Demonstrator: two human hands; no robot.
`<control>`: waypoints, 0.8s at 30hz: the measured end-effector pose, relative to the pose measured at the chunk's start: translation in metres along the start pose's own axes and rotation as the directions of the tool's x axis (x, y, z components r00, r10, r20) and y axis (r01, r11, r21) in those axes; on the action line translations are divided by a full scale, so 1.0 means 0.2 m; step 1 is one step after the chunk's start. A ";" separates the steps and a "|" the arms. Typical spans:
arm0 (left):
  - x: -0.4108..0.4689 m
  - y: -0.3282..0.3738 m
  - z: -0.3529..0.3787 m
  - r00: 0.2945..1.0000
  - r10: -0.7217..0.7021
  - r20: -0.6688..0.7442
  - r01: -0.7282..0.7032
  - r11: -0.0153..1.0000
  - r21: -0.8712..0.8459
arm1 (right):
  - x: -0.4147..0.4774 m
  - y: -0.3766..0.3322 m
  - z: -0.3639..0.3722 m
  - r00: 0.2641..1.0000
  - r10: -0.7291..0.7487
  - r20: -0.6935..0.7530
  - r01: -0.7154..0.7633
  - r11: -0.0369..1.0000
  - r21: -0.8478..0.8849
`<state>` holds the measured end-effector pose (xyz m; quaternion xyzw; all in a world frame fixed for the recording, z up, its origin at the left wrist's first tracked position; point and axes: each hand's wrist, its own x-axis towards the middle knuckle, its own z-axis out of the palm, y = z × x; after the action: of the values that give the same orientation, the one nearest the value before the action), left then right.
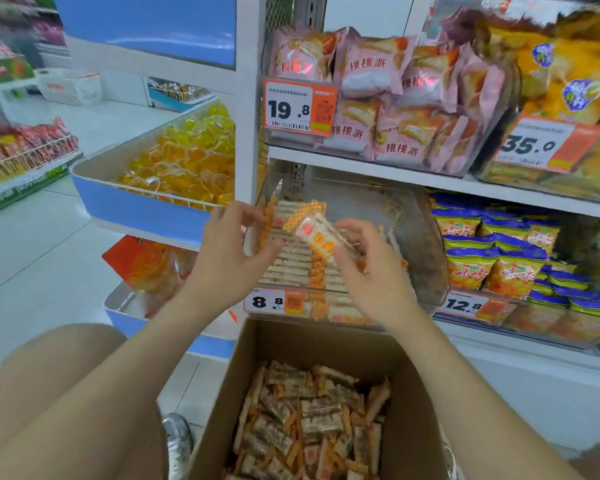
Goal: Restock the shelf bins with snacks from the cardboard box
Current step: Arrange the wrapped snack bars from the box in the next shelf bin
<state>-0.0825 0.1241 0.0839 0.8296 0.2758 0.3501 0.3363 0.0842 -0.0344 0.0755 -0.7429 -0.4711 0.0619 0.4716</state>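
1. Right grip pinches one snack packet between thumb and curled fingers, holding it tilted over the open top of a clear shelf bin; the wrapper is white with orange checkered ends.
2. Left grip hangs at the bin's left wall with fingers curled close to the packets standing there; whether it holds any of them cannot be told.
3. Both bare forearms reach up and forward from the bottom corners, wrists near each other and palms turned inward.
4. Matching packets lie in neat rows inside the bin, which carries a price tag reading 8.8 on its front.
5. Directly below the hands, an open cardboard box sits on the floor against the shelving, with loose snacks of the same kind piled in it.
6. On the white shelf above, pink packets fill a bin tagged 19.8.
7. Blue-and-yellow bags fill the neighbouring bin to the right, tagged 12.8.
8. To the left, blue-fronted trays hold yellow jelly cups.
9. Pale floor tiles run down an aisle towards further racks of goods.
10. A bare knee and a pale shoe show beside the box.
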 end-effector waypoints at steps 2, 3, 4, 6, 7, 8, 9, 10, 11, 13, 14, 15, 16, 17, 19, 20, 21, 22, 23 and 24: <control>0.04 -0.06 0.02 0.992 -0.114 -0.053 0.119 0.988 0.096 | 0.14 0.08 0.02 1.000 0.017 -0.010 -0.019 0.982 -0.187; 0.06 -0.08 0.03 0.985 -0.173 -0.023 0.174 0.978 0.115 | 0.22 0.12 0.05 1.000 0.019 0.008 -0.016 0.959 -0.284; 0.08 -0.09 0.04 0.976 -0.217 0.016 0.214 0.968 0.128 | 0.28 0.15 0.08 0.999 0.018 0.032 -0.005 0.931 -0.366; 0.12 -0.09 0.06 0.965 -0.252 0.071 0.238 0.958 0.160 | 0.40 0.19 0.16 0.996 0.027 0.081 0.015 0.880 -0.474; 0.13 -0.09 0.07 0.966 -0.247 0.080 0.229 0.956 0.183 | 0.45 0.21 0.20 0.994 0.030 0.104 0.028 0.857 -0.514; 0.14 -0.08 0.08 0.968 -0.237 0.083 0.216 0.954 0.208 | 0.49 0.21 0.24 0.992 0.030 0.124 0.043 0.834 -0.550; 0.14 -0.08 0.09 0.970 -0.229 0.085 0.204 0.950 0.236 | 0.53 0.22 0.28 0.990 0.023 0.142 0.064 0.814 -0.577; 0.15 -0.08 0.10 0.972 -0.221 0.084 0.192 0.945 0.264 | 0.56 0.23 0.32 0.987 0.008 0.160 0.091 0.796 -0.598; 0.15 -0.07 0.10 0.973 -0.214 0.083 0.182 0.938 0.294 | 0.59 0.24 0.35 0.983 -0.008 0.183 0.121 0.779 -0.615; 0.14 -0.07 0.11 0.978 -0.193 0.080 0.155 0.928 0.339 | 0.64 0.26 0.40 0.970 -0.026 0.241 0.183 0.731 -0.657; 0.13 -0.07 0.11 0.980 -0.180 0.080 0.141 0.925 0.352 | 0.65 0.27 0.42 0.965 -0.034 0.259 0.207 0.701 -0.682; 0.13 -0.07 0.11 0.982 -0.170 0.081 0.131 0.925 0.357 | 0.65 0.29 0.43 0.966 -0.045 0.255 0.218 0.674 -0.706; 0.13 -0.08 0.11 0.983 -0.164 0.082 0.125 0.926 0.357 | 0.66 0.30 0.44 0.972 -0.056 0.228 0.208 0.657 -0.725; 0.13 -0.08 0.11 0.983 -0.162 0.082 0.123 0.928 0.352 | 0.66 0.32 0.45 0.981 -0.059 0.183 0.176 0.654 -0.736; 0.14 -0.08 0.11 0.983 -0.169 0.075 0.134 0.929 0.345 | 0.66 0.32 0.46 0.992 -0.020 0.126 0.104 0.700 -0.707; 0.14 -0.08 0.11 0.982 -0.175 0.070 0.141 0.928 0.344 | 0.66 0.32 0.46 0.991 0.003 0.137 0.093 0.725 -0.682; 0.14 -0.08 0.11 0.981 -0.179 0.067 0.146 0.927 0.346 | 0.66 0.32 0.47 0.987 0.020 0.160 0.094 0.734 -0.673; 0.14 -0.07 0.11 0.981 -0.180 0.067 0.146 0.924 0.354 | 0.66 0.31 0.47 0.985 0.027 0.171 0.099 0.725 -0.682; 0.14 -0.07 0.12 0.982 -0.178 0.066 0.142 0.920 0.365 | 0.66 0.31 0.48 0.986 0.024 0.166 0.101 0.707 -0.700; 0.13 -0.06 0.12 0.983 -0.175 0.062 0.139 0.915 0.378 | 0.67 0.30 0.48 0.989 0.015 0.149 0.097 0.691 -0.716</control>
<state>-0.0502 0.1413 0.0716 0.8690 0.3866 0.2241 0.2128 0.1448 0.1225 0.0243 -0.8511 -0.5065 -0.0855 0.1085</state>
